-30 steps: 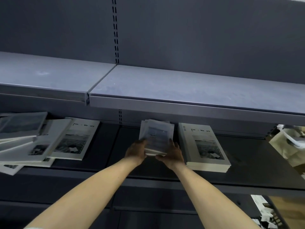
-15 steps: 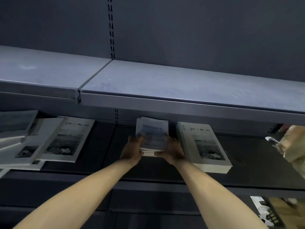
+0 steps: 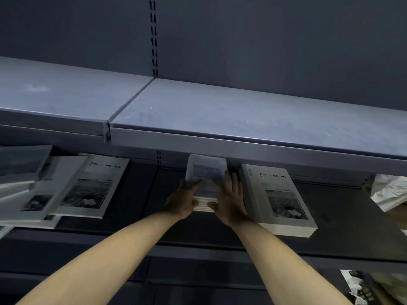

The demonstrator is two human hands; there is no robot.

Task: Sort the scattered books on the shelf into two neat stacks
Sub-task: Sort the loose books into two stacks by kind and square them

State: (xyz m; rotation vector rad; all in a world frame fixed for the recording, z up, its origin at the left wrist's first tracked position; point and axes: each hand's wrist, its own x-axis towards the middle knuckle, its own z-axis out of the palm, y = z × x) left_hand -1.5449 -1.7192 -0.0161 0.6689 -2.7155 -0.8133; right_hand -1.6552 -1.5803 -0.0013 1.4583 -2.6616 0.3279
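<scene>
Hands meet at the middle of the dark lower shelf (image 3: pixel 136 194) in the head view, one on each side of a small stack of books (image 3: pixel 206 172). The left hand (image 3: pixel 181 200) presses the stack's left edge, its grip curled with the thumb at the near corner. The right hand (image 3: pixel 230 201) lies against the right edge with fingers (image 3: pixel 233 183) spread and stretched far along the top cover, the thumb at the near end. The small stack lies flat, its far end tucked under the grey upper shelf (image 3: pixel 220 111).

Just right of it, touching or nearly touching the right hand, lies a neat stack of larger books (image 3: pixel 279 199) with a photo cover. At the far left edge of the shelf, well apart, several larger books (image 3: pixel 72 186) lie fanned and overlapping at loose angles. Crumpled pale paper (image 3: pixel 387 190) shows at the right edge.
</scene>
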